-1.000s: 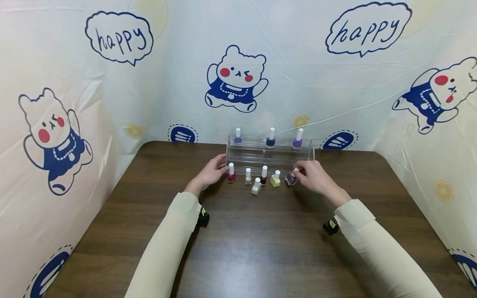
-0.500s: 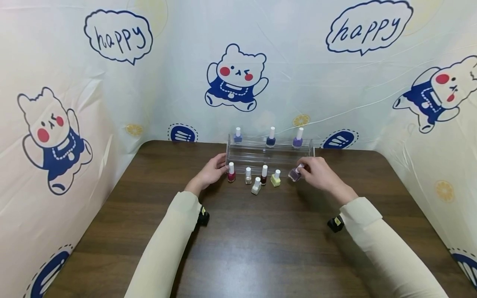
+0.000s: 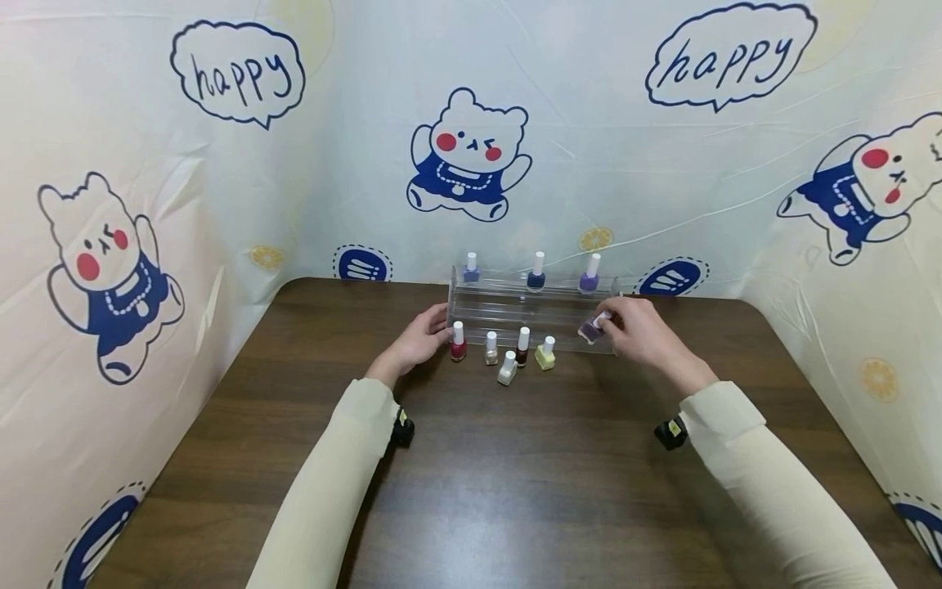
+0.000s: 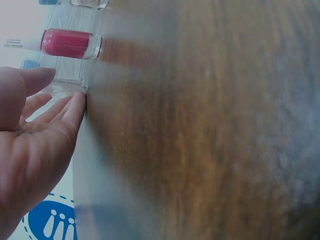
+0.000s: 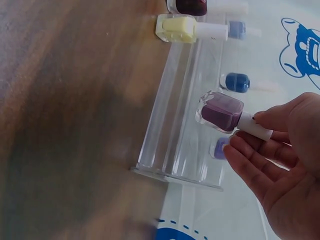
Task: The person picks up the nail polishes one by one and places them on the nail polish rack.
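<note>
My right hand pinches the white cap of a dusky purple nail polish bottle. The bottle is tilted and held up at the right part of a clear stepped display rack. My left hand rests against the rack's left end, its fingers fairly straight on the end panel and the thumb apart from them. Close to that thumb stands a red nail polish bottle. On the rack's top step are a light blue bottle, a dark blue bottle and a violet bottle.
In front of the rack stand a glittery bottle, a dark red bottle, a pale yellow bottle and a whitish bottle nearer me. The brown table backs onto a printed cloth.
My right hand has lifted the dusky purple bottle from in front of the rack, moving it up and to the right over the rack's lower steps. The left hand stays in place.
</note>
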A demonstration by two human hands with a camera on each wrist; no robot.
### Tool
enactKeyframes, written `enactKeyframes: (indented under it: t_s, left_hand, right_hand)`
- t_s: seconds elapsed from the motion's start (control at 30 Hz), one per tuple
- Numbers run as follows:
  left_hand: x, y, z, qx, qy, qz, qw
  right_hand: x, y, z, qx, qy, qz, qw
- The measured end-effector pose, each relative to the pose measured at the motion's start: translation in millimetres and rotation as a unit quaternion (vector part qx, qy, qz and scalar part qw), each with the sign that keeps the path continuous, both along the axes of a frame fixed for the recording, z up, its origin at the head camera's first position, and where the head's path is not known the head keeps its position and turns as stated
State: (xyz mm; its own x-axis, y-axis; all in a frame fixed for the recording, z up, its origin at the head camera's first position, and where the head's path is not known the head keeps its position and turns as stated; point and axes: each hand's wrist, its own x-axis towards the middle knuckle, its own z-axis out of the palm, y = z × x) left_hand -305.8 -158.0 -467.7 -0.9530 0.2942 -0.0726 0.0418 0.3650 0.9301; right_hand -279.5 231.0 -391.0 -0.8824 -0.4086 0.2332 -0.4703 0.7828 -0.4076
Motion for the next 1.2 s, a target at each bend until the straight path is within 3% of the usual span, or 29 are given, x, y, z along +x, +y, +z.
enactKeyframes:
  t_s: [0.23, 0.5, 0.9, 1.2]
  left_hand:
    - [0.2, 1.1, 0.1, -0.009, 0.008, -0.002, 0.9999]
    - [0.8, 1.6, -0.1, -0.009, 0.012, -0.003, 0.9999]
    - [2.4, 3.0, 2.5, -0.071, 0.036, -0.012, 0.9967]
    - [4.6, 2.4, 3.3, -0.064, 0.030, -0.011, 0.9975]
  right_hand:
    - [-4.8, 4.4, 4.5, 0.003, 0.031, 0.003, 0.999]
    - [-10.8, 6.3, 7.4, 0.012, 0.027, -0.004, 1.000]
    - [-19.5, 5.5, 13.6, 0.014, 0.039, -0.007, 0.999]
    - [-26.7, 6.7, 11.2, 0.018, 0.045, -0.012, 0.999]
